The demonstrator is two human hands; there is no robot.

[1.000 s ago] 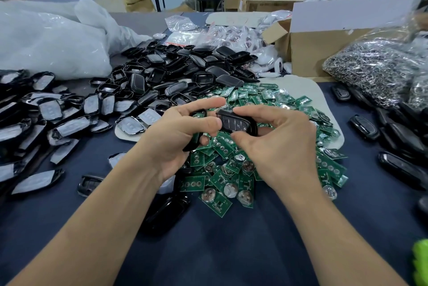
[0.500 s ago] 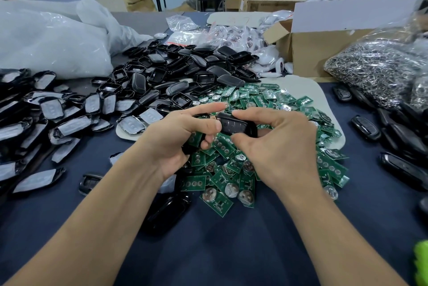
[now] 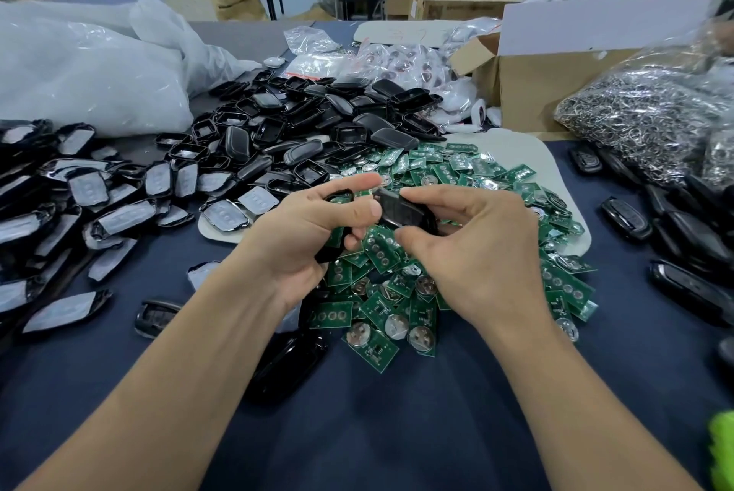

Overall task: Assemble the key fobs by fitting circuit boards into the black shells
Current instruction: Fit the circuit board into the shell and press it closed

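Both hands meet over a heap of green circuit boards (image 3: 401, 292) on the dark blue table (image 3: 397, 431). My right hand (image 3: 472, 252) pinches a black key fob shell (image 3: 401, 208) between thumb and fingers. My left hand (image 3: 302, 236) curls round a second black shell piece (image 3: 337, 240), and its thumb presses the left end of the shell in my right hand. Whether a board sits inside the held shell is hidden. A big pile of empty black shells (image 3: 310, 133) lies behind the boards.
Film-covered fob covers (image 3: 79, 212) crowd the left side. Finished-looking black fobs (image 3: 627, 212) lie at right below a bag of metal rings (image 3: 643, 125). A cardboard box (image 3: 556, 73), white plastic bags (image 3: 87, 65) and small clear bags (image 3: 397, 57) stand behind. One glossy shell (image 3: 286, 367) lies under my left forearm.
The two hands have stayed together over the boards, with only small finger shifts on the shell. The view has dipped very slightly.
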